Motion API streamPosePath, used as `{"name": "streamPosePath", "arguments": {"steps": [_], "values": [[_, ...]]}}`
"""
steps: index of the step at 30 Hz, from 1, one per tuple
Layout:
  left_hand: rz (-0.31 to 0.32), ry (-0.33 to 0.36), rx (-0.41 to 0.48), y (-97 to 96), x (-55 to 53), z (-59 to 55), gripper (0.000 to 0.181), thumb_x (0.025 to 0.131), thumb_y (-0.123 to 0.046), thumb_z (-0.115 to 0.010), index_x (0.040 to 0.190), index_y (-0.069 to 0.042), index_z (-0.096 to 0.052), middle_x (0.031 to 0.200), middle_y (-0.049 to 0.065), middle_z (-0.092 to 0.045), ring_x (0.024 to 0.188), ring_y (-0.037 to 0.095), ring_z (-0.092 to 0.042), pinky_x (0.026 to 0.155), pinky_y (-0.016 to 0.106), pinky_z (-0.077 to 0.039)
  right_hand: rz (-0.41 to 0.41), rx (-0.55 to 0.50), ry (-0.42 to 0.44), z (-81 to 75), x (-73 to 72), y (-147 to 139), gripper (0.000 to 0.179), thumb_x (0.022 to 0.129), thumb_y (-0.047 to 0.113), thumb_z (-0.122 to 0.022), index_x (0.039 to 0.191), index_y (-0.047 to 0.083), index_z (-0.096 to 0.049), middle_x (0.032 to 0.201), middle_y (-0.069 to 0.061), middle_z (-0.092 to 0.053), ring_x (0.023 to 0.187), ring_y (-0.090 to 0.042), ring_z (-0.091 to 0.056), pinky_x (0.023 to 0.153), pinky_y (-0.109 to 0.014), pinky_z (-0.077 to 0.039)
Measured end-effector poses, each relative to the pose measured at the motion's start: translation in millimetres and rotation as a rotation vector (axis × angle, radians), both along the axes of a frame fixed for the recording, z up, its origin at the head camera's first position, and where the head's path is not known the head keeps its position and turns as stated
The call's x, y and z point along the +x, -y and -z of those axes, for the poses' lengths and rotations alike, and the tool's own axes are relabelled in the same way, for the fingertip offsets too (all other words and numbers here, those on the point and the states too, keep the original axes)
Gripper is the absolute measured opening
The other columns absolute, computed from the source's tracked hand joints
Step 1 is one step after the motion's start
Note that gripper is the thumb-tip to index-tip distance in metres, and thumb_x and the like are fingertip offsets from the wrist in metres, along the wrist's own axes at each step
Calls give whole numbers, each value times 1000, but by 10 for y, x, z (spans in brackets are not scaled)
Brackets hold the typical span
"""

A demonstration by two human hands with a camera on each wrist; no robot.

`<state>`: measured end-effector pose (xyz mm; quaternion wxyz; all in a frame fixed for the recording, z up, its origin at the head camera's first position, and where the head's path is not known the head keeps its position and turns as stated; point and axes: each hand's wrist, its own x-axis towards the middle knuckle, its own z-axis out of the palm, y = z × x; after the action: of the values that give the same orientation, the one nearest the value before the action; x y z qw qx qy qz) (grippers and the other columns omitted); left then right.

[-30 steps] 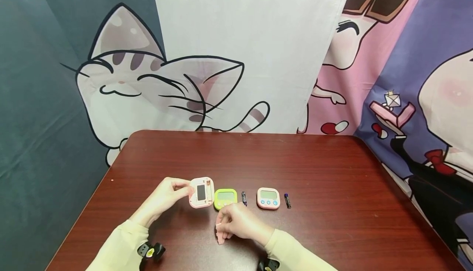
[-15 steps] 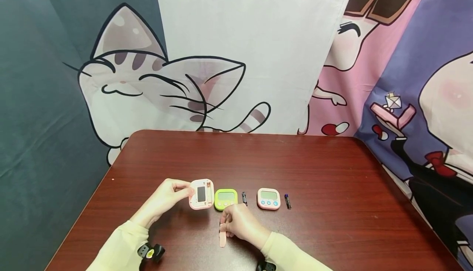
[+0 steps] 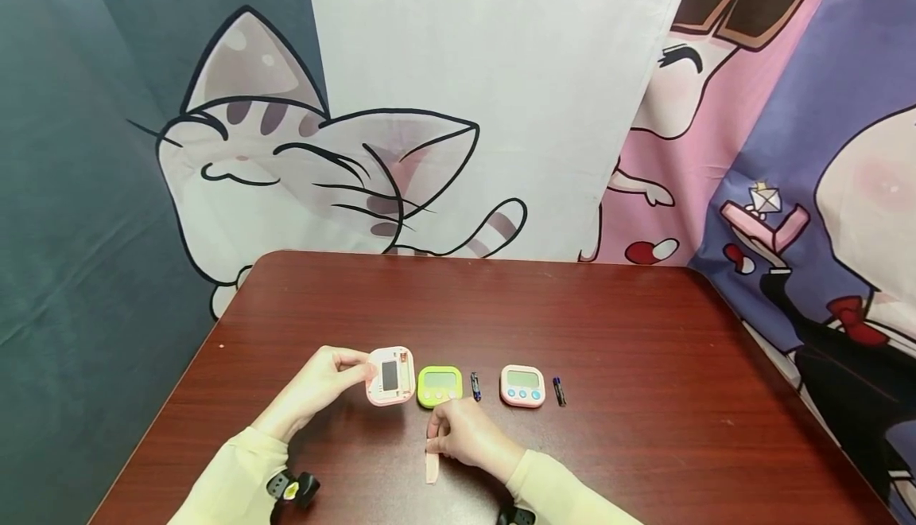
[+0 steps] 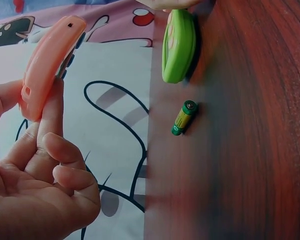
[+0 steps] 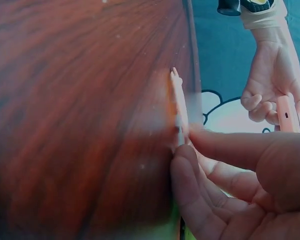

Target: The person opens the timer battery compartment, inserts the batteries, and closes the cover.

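Observation:
My left hand [image 3: 322, 386] pinches a pink digital timer [image 3: 390, 377] by its left edge, back turned up, with its battery slot uncovered. In the left wrist view the timer stands nearly edge-on between thumb and fingers. My right hand [image 3: 472, 433] pinches a narrow pink battery cover [image 3: 432, 469] near its upper end, low over the table. The right wrist view shows the cover [image 5: 180, 102] sticking out past the fingertips. Just beyond the right hand lies a green timer [image 3: 440, 386]. Left of it, a green-and-yellow battery [image 4: 184, 117] lies on the table.
Right of the green timer lies a dark battery [image 3: 475, 386]. Farther right, a pink-rimmed white timer [image 3: 522, 386] lies face up, with another dark battery [image 3: 559, 391] beside it. The brown table [image 3: 608, 310] ends at a cartoon cloth backdrop [image 3: 558, 111].
My right hand has turned the battery cover so it points straight down toward the front of the table, and more of it shows. The left hand and its timer have hardly moved.

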<state>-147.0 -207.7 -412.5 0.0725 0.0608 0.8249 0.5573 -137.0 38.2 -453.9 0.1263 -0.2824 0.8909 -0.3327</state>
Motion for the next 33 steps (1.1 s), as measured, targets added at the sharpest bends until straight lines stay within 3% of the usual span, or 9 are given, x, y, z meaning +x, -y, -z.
{"name": "streamPosePath", "arguments": {"steps": [9, 20, 28, 33], "values": [[-25, 14, 14, 35, -6, -8, 27, 85, -13, -67, 103, 5, -70, 90, 9, -71, 84, 11, -60, 77, 23, -45, -3, -14, -43, 11, -9, 12, 15, 72, 8, -78, 69, 9, -64, 54, 10, -55, 48, 7, -39, 48, -13, -36], [-25, 14, 10, 75, -2, -4, 27, 86, -14, -66, 104, 7, -69, 88, 9, -71, 84, 11, -61, 77, 23, -45, -24, -161, -134, 0, -116, 48, 11, 77, 10, -76, 83, 5, -68, 63, 5, -62, 56, 7, -48, 55, -12, -41], [-39, 16, 21, 100, 6, 11, 27, 86, -13, -66, 104, 7, -69, 89, 10, -71, 85, 11, -60, 79, 23, -45, -47, -166, -218, -55, -212, 98, 14, 77, 14, -77, 87, 6, -70, 73, 4, -66, 61, 5, -52, 59, -12, -42], [-33, 13, 32, 109, 13, 7, 28, 87, -14, -65, 104, 8, -68, 91, 10, -71, 87, 14, -60, 81, 25, -44, -61, -147, -282, -71, -256, 150, 17, 77, 17, -77, 90, 8, -72, 80, 2, -69, 67, -6, -58, 65, -15, -43]]}}
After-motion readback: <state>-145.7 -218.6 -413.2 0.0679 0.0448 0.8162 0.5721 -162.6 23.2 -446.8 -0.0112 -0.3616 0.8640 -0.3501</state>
